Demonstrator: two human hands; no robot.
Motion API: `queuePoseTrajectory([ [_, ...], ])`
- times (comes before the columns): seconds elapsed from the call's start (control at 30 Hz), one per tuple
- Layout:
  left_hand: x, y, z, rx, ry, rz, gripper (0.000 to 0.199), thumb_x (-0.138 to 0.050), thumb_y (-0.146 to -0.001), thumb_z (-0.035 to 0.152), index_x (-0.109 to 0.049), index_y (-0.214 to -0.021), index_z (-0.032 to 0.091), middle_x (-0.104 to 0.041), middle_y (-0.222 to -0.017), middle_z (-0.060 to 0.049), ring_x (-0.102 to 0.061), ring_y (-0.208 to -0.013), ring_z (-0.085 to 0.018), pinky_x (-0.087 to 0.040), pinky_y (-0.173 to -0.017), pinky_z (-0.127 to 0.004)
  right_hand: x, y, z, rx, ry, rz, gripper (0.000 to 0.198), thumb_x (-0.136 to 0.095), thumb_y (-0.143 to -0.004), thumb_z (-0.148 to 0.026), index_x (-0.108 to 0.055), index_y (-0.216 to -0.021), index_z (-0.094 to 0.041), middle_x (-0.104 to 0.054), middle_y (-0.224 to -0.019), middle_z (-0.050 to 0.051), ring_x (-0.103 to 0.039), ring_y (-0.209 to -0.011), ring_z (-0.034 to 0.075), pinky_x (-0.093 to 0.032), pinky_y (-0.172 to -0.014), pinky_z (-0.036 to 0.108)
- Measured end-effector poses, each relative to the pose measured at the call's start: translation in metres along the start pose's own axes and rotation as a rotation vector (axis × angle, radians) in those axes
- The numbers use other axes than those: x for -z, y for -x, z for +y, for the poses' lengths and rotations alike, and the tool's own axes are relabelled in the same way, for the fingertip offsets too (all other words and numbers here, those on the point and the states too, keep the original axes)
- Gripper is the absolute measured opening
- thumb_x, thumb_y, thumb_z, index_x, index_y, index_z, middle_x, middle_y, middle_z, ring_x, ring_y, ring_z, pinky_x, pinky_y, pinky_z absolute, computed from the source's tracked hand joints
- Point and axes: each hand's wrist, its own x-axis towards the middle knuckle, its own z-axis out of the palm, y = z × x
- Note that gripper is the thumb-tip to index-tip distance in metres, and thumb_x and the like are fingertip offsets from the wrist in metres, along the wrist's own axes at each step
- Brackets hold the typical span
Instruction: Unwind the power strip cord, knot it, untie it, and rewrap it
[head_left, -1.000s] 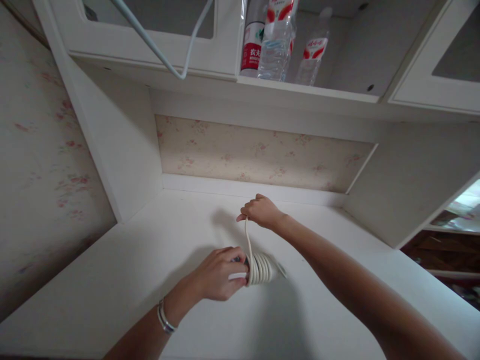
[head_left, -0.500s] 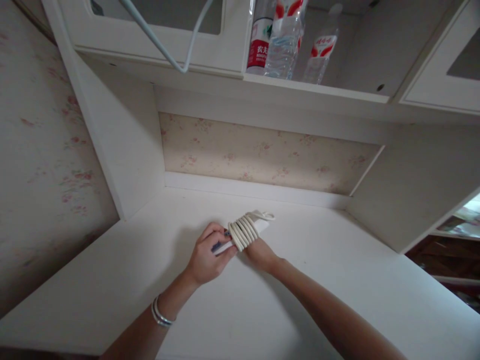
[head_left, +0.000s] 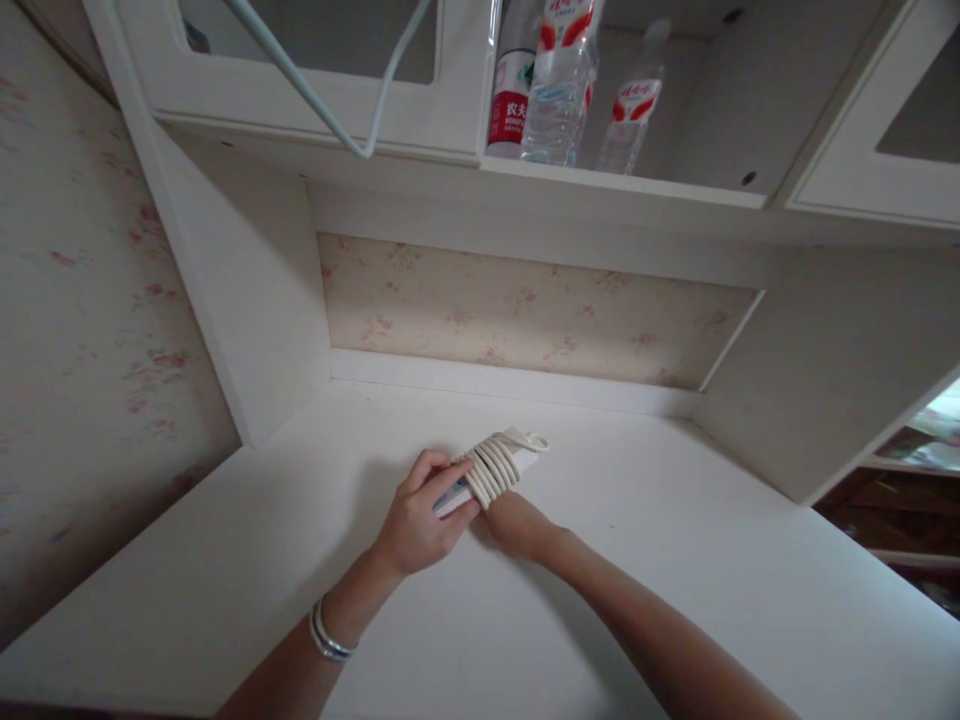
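Note:
A white power strip (head_left: 454, 497) with its pale cord (head_left: 493, 472) wound round it in several turns is held tilted above the white desktop. My left hand (head_left: 424, 515) is closed on its near end, thumb below and fingers over the top, with the index finger reaching to the coils. A small loop of cord stands out at the far end. My right hand (head_left: 517, 525) is beneath and behind the coils, against the strip's underside. Its fingers are hidden, so what they grip cannot be made out.
The desktop (head_left: 675, 560) lies under a white cabinet (head_left: 315, 110) with several plastic bottles (head_left: 555, 110) on its open shelf. A pale cable (head_left: 322, 105) hangs in front of the cabinet door. Side panels (head_left: 247, 290) bound the desk left and right; brown shelving (head_left: 885, 500) shows at far right.
The left index finger has moved forward along the strip onto the coils. The strip and both hands sit slightly lower and to the right in view; the right hand stays beneath the coils.

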Motion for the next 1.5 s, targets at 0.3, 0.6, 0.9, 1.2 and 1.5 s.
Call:
queuePoseTrajectory([
  [0.3, -0.01, 0.002, -0.008, -0.001, -0.11, -0.069, 0.039, -0.055, -0.08, 0.023, -0.056, -0.119, 0.02, -0.049, -0.098, -0.007, -0.055, -0.089, -0.016, -0.051, -0.079, -0.028, 0.027, 0.03, -0.008, -0.14, -0.925, -0.269, 0.03, -0.041, -0.088, -0.034, -0.04, -0.113, -0.018, -0.063, -0.106, 0.01, -0.065, -0.068, 0.013, -0.04, -0.053, 0.021],
  [0.6, -0.023, 0.002, -0.009, 0.066, -0.209, -0.142, 0.033, -0.055, -0.078, 0.021, -0.056, -0.112, 0.018, -0.05, -0.097, -0.007, -0.056, -0.086, -0.018, -0.051, -0.077, -0.031, 0.02, 0.037, -0.022, -0.254, -1.271, -0.126, 0.024, -0.046, -0.077, -0.028, -0.05, -0.097, -0.014, -0.069, -0.079, 0.006, -0.063, -0.056, 0.014, -0.041, -0.057, 0.026],
  [0.9, -0.033, 0.01, -0.006, 0.111, -0.251, -0.178, 0.032, -0.053, -0.081, 0.022, -0.058, -0.112, 0.023, -0.048, -0.099, -0.006, -0.056, -0.078, -0.014, -0.051, -0.073, -0.029, 0.016, 0.042, -0.011, -0.264, -1.49, -0.009, 0.023, -0.052, -0.074, -0.025, -0.043, -0.094, -0.018, -0.069, -0.072, 0.005, -0.064, -0.056, 0.018, -0.047, -0.06, 0.031],
  [1.2, -0.035, 0.021, -0.016, 0.163, -0.053, -0.299, 0.039, -0.056, -0.078, 0.02, -0.055, -0.117, 0.025, -0.049, -0.108, -0.006, -0.059, -0.087, -0.015, -0.051, -0.084, -0.03, 0.019, 0.041, -0.002, -0.159, -1.753, -0.102, 0.04, -0.041, -0.08, -0.043, -0.057, -0.097, -0.01, -0.068, -0.083, 0.013, -0.065, -0.07, 0.017, -0.046, -0.079, 0.033],
  [1.5, -0.039, 0.024, -0.02, 0.157, -0.147, -0.258, 0.031, -0.059, -0.078, 0.028, -0.061, -0.109, 0.024, -0.059, -0.104, -0.005, -0.06, -0.089, -0.018, -0.051, -0.083, -0.033, -0.008, 0.028, 0.002, -0.193, -1.363, 0.399, 0.032, -0.057, -0.079, -0.048, -0.058, -0.082, -0.016, -0.061, -0.071, 0.002, -0.053, -0.061, 0.012, -0.043, -0.064, 0.025],
])
